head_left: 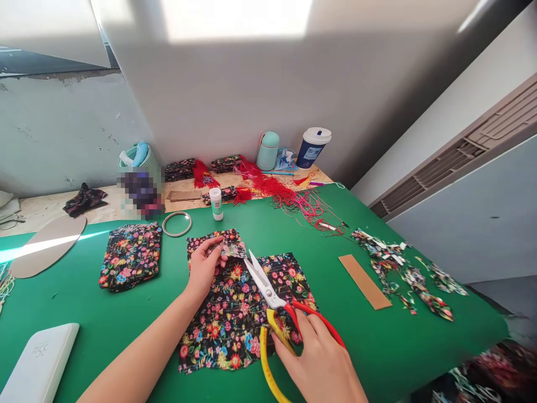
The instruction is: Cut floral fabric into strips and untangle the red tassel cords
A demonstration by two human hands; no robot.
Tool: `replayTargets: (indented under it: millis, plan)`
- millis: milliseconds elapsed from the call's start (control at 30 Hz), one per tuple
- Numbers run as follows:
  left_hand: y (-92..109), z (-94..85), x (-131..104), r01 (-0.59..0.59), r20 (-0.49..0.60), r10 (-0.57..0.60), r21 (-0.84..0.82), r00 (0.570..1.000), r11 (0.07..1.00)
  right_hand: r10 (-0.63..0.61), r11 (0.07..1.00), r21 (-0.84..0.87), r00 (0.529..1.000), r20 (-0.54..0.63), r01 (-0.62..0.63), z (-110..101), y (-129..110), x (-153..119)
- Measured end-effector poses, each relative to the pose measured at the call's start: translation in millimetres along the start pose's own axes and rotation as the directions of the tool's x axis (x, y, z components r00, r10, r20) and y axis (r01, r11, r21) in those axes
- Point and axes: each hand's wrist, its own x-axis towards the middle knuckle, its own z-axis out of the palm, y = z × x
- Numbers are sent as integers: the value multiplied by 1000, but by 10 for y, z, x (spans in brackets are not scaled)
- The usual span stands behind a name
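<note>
While fingers of the left hand (204, 262) pinch black floral-print cloth (235, 249), those of the right hand (321, 355) clasp red-and-yellow-handled metal scissors (271, 295). The blades (260, 277) stand parted.

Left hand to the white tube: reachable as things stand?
Probably yes: the white tube stands just beyond the left hand, and nothing upright shows between them. The catch: that hand is holding floral fabric, so it would likely need to let go first.
</note>
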Motion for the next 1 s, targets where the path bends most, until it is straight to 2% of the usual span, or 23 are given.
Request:
replayTargets:
  millis: [233, 433, 767, 1000]
  plan:
    - [6, 3, -2, 1, 0, -1, 3, 1000, 1000, 43, 998, 52, 999, 25, -45, 76, -36, 65]
    - [13, 0, -16, 0, 4, 0, -3, 1000, 1000, 56, 998, 32, 991, 123, -60, 87, -95, 98]
    - [9, -7, -19, -10, 3, 10, -12, 1000, 1000, 88, 995, 19, 976, 197, -93, 123, -118, 92]
    - [-10, -15, -10, -16, 3, 16, -15, 1000, 1000, 94, 991, 80, 981, 168, -108, 100, -62, 63]
